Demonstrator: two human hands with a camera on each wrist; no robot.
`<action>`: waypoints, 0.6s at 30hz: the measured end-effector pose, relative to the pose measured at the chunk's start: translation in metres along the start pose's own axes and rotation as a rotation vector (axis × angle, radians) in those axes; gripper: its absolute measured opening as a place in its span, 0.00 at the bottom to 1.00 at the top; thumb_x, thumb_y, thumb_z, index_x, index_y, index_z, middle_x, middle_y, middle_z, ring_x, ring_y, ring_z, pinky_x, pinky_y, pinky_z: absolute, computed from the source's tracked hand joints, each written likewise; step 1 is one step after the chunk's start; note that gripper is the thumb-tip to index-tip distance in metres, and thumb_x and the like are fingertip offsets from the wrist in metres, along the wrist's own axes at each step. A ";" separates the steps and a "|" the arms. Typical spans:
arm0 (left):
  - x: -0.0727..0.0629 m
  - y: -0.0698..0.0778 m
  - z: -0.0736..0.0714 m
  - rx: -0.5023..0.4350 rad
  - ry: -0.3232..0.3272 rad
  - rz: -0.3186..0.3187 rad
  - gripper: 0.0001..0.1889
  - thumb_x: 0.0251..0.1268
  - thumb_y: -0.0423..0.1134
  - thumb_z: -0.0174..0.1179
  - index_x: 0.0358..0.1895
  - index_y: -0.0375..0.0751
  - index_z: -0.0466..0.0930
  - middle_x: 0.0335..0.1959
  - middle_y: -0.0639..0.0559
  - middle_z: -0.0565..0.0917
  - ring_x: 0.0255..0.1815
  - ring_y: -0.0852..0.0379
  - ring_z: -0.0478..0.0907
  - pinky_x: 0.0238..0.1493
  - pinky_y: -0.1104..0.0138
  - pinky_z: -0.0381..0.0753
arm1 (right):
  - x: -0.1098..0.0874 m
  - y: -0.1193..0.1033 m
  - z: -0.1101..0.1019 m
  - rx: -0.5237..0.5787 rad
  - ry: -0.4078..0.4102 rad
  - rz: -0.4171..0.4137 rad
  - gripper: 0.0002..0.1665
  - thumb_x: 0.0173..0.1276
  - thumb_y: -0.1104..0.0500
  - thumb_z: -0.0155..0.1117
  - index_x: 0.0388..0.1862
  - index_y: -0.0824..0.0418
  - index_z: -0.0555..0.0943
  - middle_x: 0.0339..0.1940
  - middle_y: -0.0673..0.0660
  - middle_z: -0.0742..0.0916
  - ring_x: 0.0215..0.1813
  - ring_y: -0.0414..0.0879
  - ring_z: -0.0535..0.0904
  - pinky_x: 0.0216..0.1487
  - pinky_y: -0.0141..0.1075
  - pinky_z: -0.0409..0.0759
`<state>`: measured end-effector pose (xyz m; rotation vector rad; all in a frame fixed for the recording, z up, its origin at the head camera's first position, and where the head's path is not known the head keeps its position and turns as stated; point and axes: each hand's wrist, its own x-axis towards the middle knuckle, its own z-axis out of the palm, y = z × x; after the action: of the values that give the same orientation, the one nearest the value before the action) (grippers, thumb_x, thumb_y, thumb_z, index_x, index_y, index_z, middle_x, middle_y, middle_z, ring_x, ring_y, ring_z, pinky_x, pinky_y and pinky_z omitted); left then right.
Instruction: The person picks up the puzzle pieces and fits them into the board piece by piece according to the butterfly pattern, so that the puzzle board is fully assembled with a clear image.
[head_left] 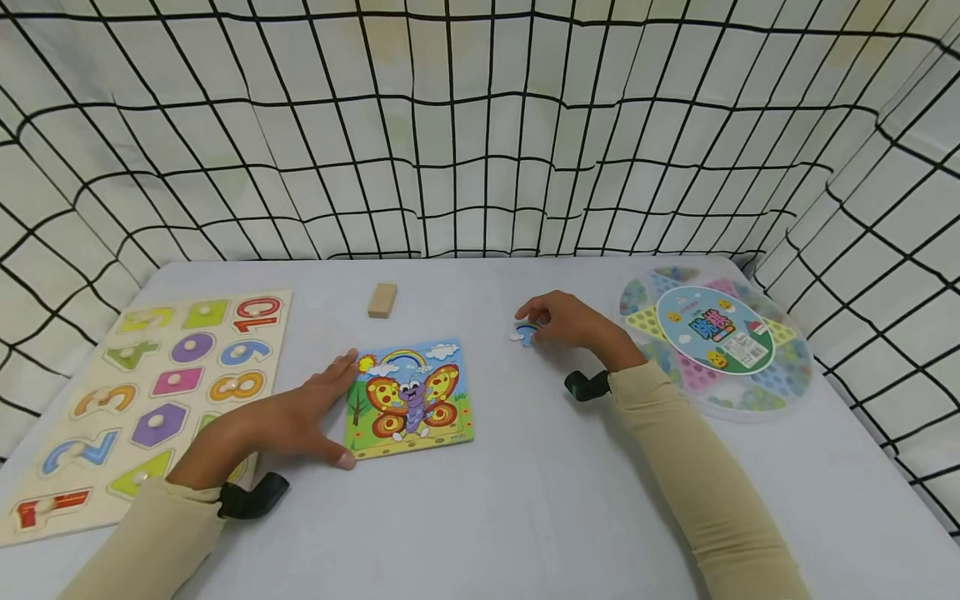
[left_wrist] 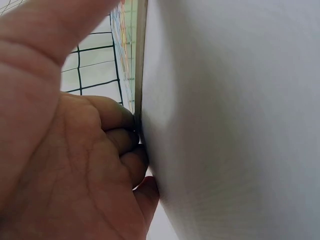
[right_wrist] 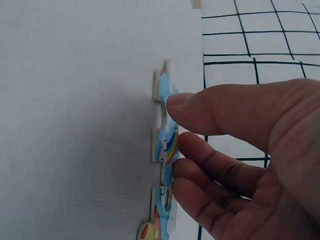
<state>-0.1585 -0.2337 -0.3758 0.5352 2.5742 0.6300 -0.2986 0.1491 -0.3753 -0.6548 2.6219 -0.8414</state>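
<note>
My left hand [head_left: 296, 417] lies along the left edge of a square butterfly picture puzzle [head_left: 411, 400], thumb at its near corner and fingers extended towards its far one. In the left wrist view the fingertips touch the puzzle's edge at the table. To the right of the puzzle, my right hand [head_left: 572, 323] is low over the table with bent fingers. Its thumb and fingertips hold a blue puzzle piece with a cloud and rainbow [head_left: 527, 335]. The right wrist view shows more pieces in line with it, including a yellow and red piece [right_wrist: 149, 230]; the hand hides these from the head view.
A wooden number and shape board [head_left: 161, 346] lies at the left, partly under the left forearm. A small wooden block [head_left: 382, 301] sits behind the butterfly puzzle. At the right is a round clear package with a blue label [head_left: 716, 329]. Black netting [head_left: 487, 158] surrounds the table.
</note>
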 end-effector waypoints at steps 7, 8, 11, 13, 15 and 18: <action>0.001 0.001 0.002 0.005 -0.009 0.005 0.66 0.42 0.63 0.74 0.77 0.33 0.41 0.79 0.39 0.35 0.76 0.32 0.36 0.70 0.39 0.44 | 0.002 -0.004 0.009 -0.064 -0.014 0.045 0.21 0.66 0.69 0.61 0.58 0.59 0.80 0.50 0.61 0.79 0.51 0.54 0.73 0.51 0.43 0.75; 0.001 0.001 0.002 0.008 -0.008 0.005 0.67 0.42 0.62 0.74 0.77 0.32 0.41 0.79 0.39 0.35 0.76 0.32 0.36 0.70 0.39 0.44 | 0.003 -0.005 0.010 -0.072 -0.016 0.040 0.21 0.67 0.70 0.59 0.58 0.59 0.80 0.49 0.60 0.79 0.48 0.53 0.74 0.48 0.42 0.76; 0.000 0.000 0.000 0.013 -0.011 0.000 0.67 0.42 0.62 0.74 0.77 0.32 0.40 0.79 0.40 0.35 0.76 0.33 0.35 0.70 0.39 0.44 | 0.006 -0.009 0.012 -0.089 -0.021 0.019 0.19 0.68 0.69 0.57 0.57 0.61 0.79 0.47 0.61 0.80 0.44 0.52 0.74 0.43 0.41 0.76; -0.001 -0.001 -0.001 0.014 -0.013 0.000 0.67 0.42 0.62 0.74 0.77 0.32 0.40 0.79 0.40 0.35 0.76 0.33 0.35 0.70 0.39 0.44 | 0.007 -0.010 0.012 -0.085 -0.018 0.023 0.18 0.68 0.68 0.58 0.56 0.61 0.79 0.48 0.60 0.80 0.45 0.52 0.74 0.45 0.40 0.76; -0.001 -0.001 -0.001 0.011 -0.013 0.000 0.67 0.42 0.63 0.74 0.77 0.33 0.40 0.79 0.40 0.35 0.76 0.33 0.35 0.70 0.39 0.44 | 0.005 -0.011 0.010 -0.079 -0.019 0.028 0.18 0.67 0.67 0.60 0.56 0.62 0.79 0.50 0.61 0.80 0.50 0.53 0.75 0.49 0.42 0.76; -0.002 -0.002 -0.001 0.006 -0.013 0.000 0.67 0.42 0.63 0.74 0.77 0.33 0.40 0.79 0.40 0.34 0.76 0.33 0.35 0.70 0.39 0.44 | 0.003 -0.012 0.007 -0.072 -0.032 0.035 0.20 0.65 0.67 0.64 0.56 0.61 0.79 0.54 0.61 0.80 0.56 0.54 0.74 0.56 0.45 0.74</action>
<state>-0.1581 -0.2363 -0.3753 0.5397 2.5650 0.6172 -0.2939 0.1356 -0.3733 -0.6333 2.6375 -0.7236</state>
